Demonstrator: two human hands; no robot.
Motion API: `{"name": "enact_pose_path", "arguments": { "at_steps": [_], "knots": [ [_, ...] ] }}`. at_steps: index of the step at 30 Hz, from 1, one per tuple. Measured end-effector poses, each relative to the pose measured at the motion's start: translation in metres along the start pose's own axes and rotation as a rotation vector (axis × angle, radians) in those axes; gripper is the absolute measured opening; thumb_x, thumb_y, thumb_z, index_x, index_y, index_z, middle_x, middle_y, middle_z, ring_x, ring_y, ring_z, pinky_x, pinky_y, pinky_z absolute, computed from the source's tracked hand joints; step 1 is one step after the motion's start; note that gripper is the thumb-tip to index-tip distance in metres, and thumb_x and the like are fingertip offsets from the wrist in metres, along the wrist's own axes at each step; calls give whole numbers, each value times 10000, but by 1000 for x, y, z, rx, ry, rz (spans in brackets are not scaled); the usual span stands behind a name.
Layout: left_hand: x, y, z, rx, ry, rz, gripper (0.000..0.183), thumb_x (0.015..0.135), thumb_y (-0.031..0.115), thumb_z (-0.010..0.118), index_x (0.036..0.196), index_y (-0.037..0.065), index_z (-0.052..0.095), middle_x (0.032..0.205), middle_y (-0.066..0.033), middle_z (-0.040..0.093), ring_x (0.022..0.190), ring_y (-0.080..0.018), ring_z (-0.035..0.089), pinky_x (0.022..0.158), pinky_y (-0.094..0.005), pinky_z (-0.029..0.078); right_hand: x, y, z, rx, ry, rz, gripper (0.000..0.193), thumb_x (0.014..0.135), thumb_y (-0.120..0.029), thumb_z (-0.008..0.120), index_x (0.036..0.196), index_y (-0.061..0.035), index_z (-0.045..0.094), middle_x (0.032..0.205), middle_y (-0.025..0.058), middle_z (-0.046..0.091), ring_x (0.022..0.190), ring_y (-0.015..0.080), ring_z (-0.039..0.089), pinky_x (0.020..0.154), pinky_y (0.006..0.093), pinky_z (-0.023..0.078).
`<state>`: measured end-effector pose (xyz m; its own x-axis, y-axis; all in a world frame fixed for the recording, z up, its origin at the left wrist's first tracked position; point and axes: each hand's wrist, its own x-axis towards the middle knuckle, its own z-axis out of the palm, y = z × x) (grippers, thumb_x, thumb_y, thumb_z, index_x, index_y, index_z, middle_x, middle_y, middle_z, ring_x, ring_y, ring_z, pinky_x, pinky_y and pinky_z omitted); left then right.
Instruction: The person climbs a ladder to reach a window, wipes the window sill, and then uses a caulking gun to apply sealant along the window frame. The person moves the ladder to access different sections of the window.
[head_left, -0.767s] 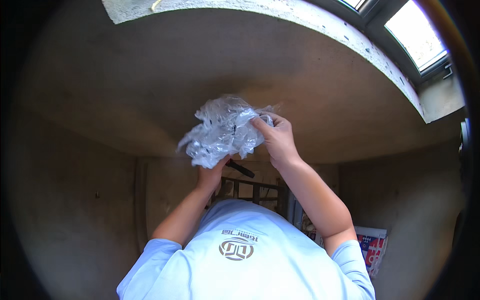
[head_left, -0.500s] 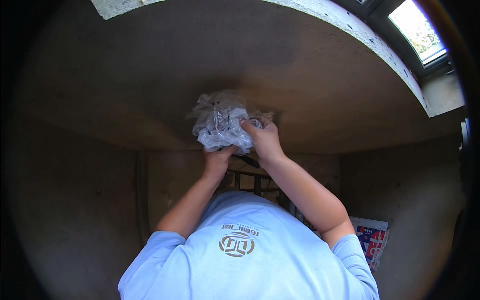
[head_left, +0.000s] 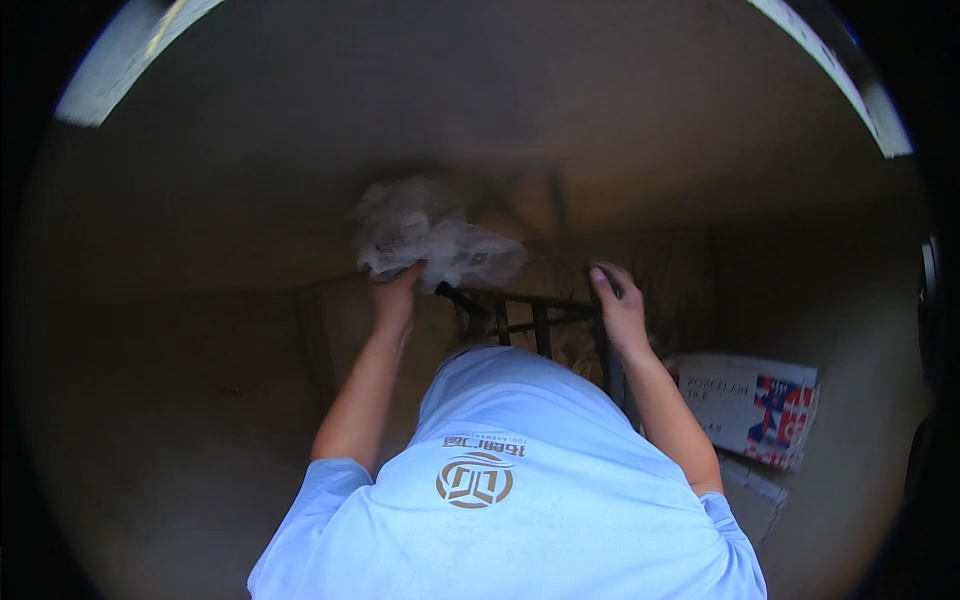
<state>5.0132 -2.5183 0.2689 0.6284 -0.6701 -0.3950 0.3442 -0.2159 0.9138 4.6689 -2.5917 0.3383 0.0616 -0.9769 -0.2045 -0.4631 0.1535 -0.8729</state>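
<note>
A crumpled clear plastic bag is held up in front of my chest. My left hand is closed on its lower left edge, with the thumb on top. Whatever lies inside the bag is too blurred to make out. Out to the right, apart from the bag, my right hand has its fingers curled in toward the thumb. A small dark patch shows between those fingers, and I cannot make out whether it is a thing. A black rod-like piece sticks out just below the bag.
Below my hands stands a dark metal frame with bars. A white carton with a red and blue pattern lies on the right, with another pale carton beside it. A brown wall fills the far side.
My right hand has let go of the bag and moved off to the right. My left hand has shifted slightly left with the bag. The view has tilted, showing more of the cartons.
</note>
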Motion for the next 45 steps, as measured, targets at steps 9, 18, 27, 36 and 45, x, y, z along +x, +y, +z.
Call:
{"name": "enact_pose_path", "arguments": {
  "at_steps": [9,18,27,36,45],
  "knots": [
    [169,-160,-191,129,-275,-376,471,1008,283,642,1390,13,582,1360,-68,605,1213,-199,569,1045,-353,454,-115,191,-52,873,648,483,788,1012,-671,396,1433,-13,494,1254,217,657,1185,324,609,1062,419,432],
    [169,-96,-117,453,-234,-280,502,1007,296,623,1415,8,567,1398,-105,604,1253,-283,576,1074,-428,449,-111,171,-68,1344,688,250,778,1025,-670,360,1415,-10,489,940,127,646,893,252,599,901,376,488],
    [194,-147,-58,590,-279,-342,478,984,221,643,1396,-9,567,1369,-131,612,1213,-287,595,1053,-419,459,-128,187,0,-607,527,449,410,964,-458,610,900,-55,647,908,183,667,911,395,657,776,497,527],
    [195,-196,-11,719,-365,-371,496,957,163,662,1405,-16,548,1375,-130,596,1213,-283,581,1047,-401,450,-118,212,3,-628,516,427,442,975,-469,584,963,-30,637,940,193,686,925,395,666,796,483,534],
    [203,-162,-81,696,-230,-417,523,930,105,680,1414,-24,529,1380,-130,580,1213,-278,568,1040,-382,441,-108,226,14,-695,431,578,443,920,-538,632,946,-98,680,910,173,711,837,389,688,731,512,544]
  ]
}}
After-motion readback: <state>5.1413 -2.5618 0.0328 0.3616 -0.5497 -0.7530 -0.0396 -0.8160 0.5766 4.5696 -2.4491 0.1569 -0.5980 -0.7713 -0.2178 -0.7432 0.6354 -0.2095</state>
